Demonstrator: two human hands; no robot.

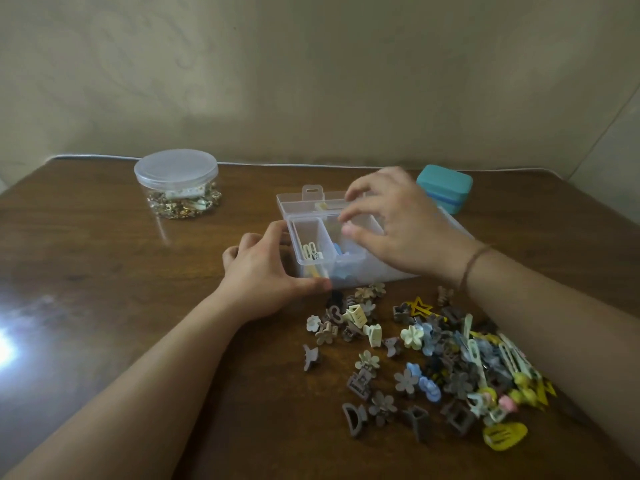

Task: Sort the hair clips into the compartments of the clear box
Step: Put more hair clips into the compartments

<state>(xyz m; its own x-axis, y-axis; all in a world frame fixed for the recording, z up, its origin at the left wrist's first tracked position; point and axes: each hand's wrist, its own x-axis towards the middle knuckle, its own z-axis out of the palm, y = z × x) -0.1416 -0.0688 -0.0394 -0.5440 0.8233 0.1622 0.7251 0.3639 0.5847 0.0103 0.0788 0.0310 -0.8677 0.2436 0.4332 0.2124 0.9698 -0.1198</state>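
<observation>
Two hands at the clear compartment box [346,271], long axis running left-right.
Box's left end is gripped by left hand [266,275]; right hand [398,230] is held above with fingers spread, empty; no writing legible.

A round clear plastic jar [176,183] with a flat translucent lid stands toward the far left of the dark wooden table [104,271], its lower part filled with small gold-coloured trinkets (too small to tell what each one is). Near the far right edge sits a teal case [444,187] with rounded corners and a blue band around its middle. Behind the table rises a plain beige wall [311,71], and a bright glare spot lies on the tabletop at the left.
</observation>
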